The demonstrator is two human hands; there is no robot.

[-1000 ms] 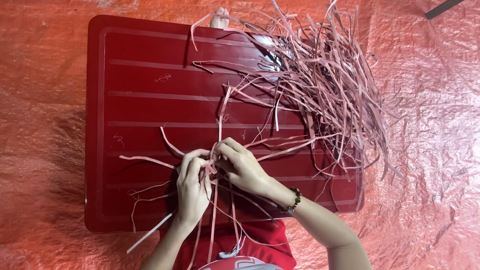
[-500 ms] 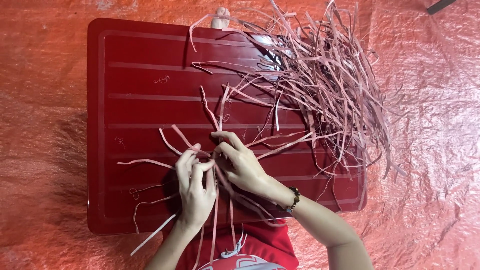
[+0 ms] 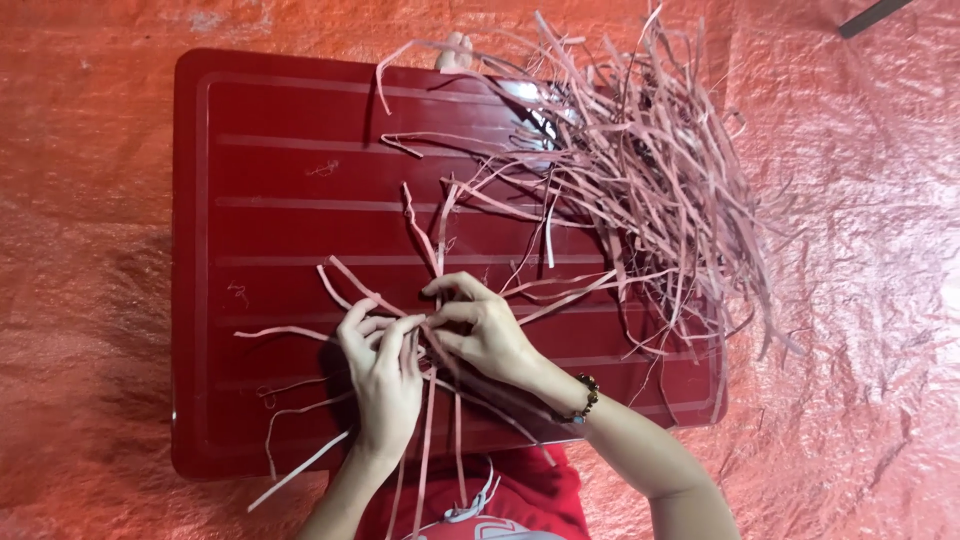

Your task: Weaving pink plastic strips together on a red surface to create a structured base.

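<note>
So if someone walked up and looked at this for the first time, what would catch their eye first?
Probably the big tangled heap of pale strips spilling over the far right part of the red tray. Next, the left hand and right hand meeting near the tray's near edge, pinching a few crossed strips that fan out from the fingers. All of it lies on a crinkled orange-red sheet.

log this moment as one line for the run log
left hand: pinching crossed strips | right hand: gripping same crossing | strip pile: upper right of red tray | orange sheet: underneath
</note>
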